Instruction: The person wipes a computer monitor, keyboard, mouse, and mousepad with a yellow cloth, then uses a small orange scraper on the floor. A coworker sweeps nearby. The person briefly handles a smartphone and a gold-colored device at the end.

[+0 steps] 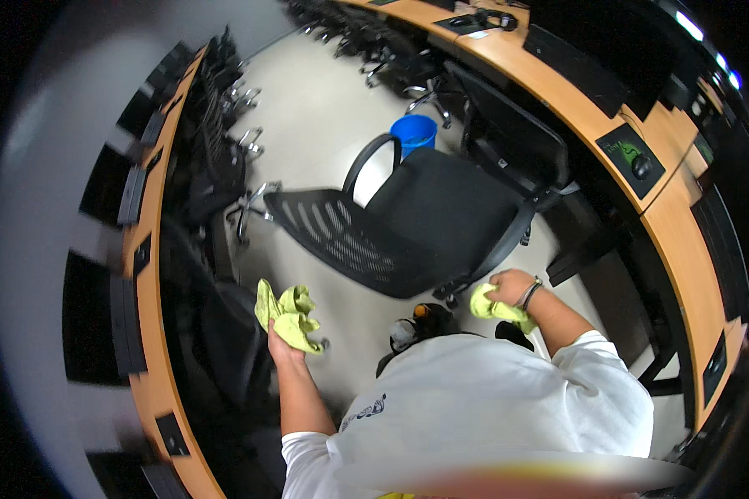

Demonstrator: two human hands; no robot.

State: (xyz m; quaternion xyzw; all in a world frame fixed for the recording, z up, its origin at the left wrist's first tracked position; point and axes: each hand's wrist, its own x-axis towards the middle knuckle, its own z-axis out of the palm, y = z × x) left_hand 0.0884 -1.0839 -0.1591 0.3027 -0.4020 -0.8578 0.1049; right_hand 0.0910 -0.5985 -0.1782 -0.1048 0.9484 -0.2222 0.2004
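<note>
In my left hand (pixel 281 348) is a crumpled yellow-green cloth (pixel 291 314), held out over the floor beside the left row of chairs. My right hand (pixel 512 288) grips another yellow-green cloth (pixel 493 309), partly hidden behind the fingers. A dark band circles the right wrist. Just ahead of me stands a black office chair (pixel 441 208) with a mesh back and armrests, its backrest turned toward my left. Both hands are apart from the chair; the right one is nearer to its close edge.
A blue bin (pixel 414 131) stands on the floor beyond the chair. Long wooden desks with monitors and keyboards curve along the left (pixel 146 320) and right (pixel 657 241). A mouse (pixel 641 166) lies on a dark pad at right. Several more black chairs line the aisle.
</note>
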